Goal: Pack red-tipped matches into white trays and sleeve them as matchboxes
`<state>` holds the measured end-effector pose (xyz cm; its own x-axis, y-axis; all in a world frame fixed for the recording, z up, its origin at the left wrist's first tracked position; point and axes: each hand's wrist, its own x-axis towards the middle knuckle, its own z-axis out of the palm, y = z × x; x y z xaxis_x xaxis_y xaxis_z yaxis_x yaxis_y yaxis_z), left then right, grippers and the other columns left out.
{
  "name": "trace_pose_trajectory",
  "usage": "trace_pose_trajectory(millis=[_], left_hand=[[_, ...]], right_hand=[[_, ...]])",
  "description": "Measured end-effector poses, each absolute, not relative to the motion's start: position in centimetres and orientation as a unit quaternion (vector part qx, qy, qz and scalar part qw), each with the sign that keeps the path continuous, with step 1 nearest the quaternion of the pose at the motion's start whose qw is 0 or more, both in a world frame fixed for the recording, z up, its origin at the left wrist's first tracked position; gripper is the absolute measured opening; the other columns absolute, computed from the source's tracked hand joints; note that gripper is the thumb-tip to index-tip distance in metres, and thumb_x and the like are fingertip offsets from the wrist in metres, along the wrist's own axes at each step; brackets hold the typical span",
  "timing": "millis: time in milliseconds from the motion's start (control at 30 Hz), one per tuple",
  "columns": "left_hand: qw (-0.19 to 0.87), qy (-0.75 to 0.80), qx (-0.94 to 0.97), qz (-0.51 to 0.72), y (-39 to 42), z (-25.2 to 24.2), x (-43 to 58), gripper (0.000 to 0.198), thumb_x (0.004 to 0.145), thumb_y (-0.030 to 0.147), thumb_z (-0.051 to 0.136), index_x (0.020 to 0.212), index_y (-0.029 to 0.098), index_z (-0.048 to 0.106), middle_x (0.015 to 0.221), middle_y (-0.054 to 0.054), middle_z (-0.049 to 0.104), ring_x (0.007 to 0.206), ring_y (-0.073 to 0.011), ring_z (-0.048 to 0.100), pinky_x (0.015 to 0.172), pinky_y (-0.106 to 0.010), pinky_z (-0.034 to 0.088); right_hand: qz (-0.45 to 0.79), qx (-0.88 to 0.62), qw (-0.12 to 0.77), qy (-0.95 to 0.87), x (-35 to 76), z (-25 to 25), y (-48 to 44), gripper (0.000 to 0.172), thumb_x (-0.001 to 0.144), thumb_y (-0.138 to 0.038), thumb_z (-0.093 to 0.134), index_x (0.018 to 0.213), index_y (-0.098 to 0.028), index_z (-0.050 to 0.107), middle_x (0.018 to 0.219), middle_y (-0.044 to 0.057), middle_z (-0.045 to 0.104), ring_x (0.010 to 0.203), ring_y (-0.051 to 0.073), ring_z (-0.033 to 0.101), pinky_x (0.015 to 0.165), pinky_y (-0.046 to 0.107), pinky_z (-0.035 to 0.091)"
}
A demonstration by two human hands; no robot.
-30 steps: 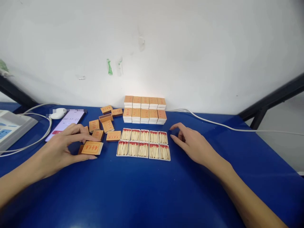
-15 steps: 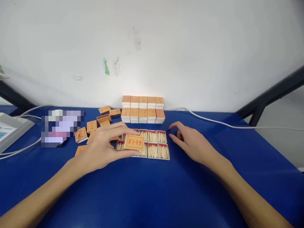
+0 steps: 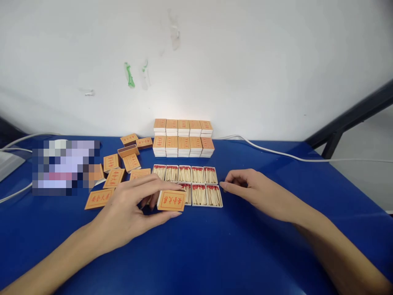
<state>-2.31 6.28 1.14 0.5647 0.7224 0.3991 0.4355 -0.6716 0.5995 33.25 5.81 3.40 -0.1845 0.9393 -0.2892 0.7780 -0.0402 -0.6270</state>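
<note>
My left hand (image 3: 132,205) grips an orange matchbox (image 3: 171,200) with printed characters, thumb below and fingers above. It is held in front of two rows of open matchbox trays (image 3: 207,206) filled with red-tipped matches, hiding part of the front row. Just right of the trays, my right hand (image 3: 253,190) has its thumb and forefinger drawn together near the front row's end. Whatever lies between those fingertips, if anything, is too small to make out.
Stacked matchboxes (image 3: 183,143) stand in two rows by the wall. Loose matchboxes and sleeves (image 3: 114,178) lie scattered on the left. Beyond them is a blurred-out object (image 3: 66,164). A white cable (image 3: 276,156) runs along the back right of the blue table (image 3: 196,254).
My left hand has brought the matchbox slightly toward me. My right hand's thumb and forefinger have closed together and come down beside the front tray row. The view has shifted a little.
</note>
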Motion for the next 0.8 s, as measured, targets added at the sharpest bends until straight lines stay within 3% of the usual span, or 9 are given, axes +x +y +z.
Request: trace_pose_trajectory(millis=[100,233,533,800], left_hand=[[0.218,0.335,0.859,0.322,6.0,1.0,-2.3,0.037,0.107,0.043,0.087,0.143,0.036,0.077,0.117,-0.002,0.081,0.086,-0.0168,0.072,0.064,-0.026,0.053],[0.216,0.333,0.862,0.317,5.7,1.4,-2.5,0.036,0.108,0.04,0.086,0.143,0.036,0.077,0.116,-0.002,0.08,0.082,-0.0153,0.07,0.063,-0.025,0.053],[0.223,0.332,0.866,0.301,5.4,1.6,-2.6,0.036,0.111,0.035,0.081,0.147,0.036,0.075,0.122,-0.005,0.08,0.081,-0.0156,0.073,0.061,-0.024,0.056],[0.257,0.34,0.852,0.304,5.3,1.9,-2.2,0.036,0.109,0.033,0.083,0.144,0.037,0.076,0.097,0.002,0.074,0.07,-0.0123,0.062,0.056,-0.023,0.05]], right_hand=[[0.391,-0.617,0.113,-0.674,33.3,3.7,5.7,0.045,0.108,-0.068,0.064,0.1,-0.027,0.08,0.083,-0.001,0.065,0.074,0.019,0.054,0.065,0.034,0.04],[0.413,-0.623,0.107,-0.656,32.7,3.9,5.5,0.04,0.101,-0.065,0.076,0.097,-0.026,0.081,0.078,-0.003,0.06,0.071,0.018,0.048,0.061,0.034,0.035],[0.417,-0.631,0.104,-0.645,31.9,4.1,5.1,0.034,0.098,-0.058,0.081,0.092,-0.025,0.08,0.077,-0.002,0.064,0.069,0.016,0.049,0.059,0.032,0.034],[0.417,-0.626,0.099,-0.651,32.7,4.2,5.2,0.026,0.101,-0.05,0.078,0.093,-0.025,0.081,0.079,-0.002,0.067,0.071,0.017,0.052,0.06,0.032,0.038]])
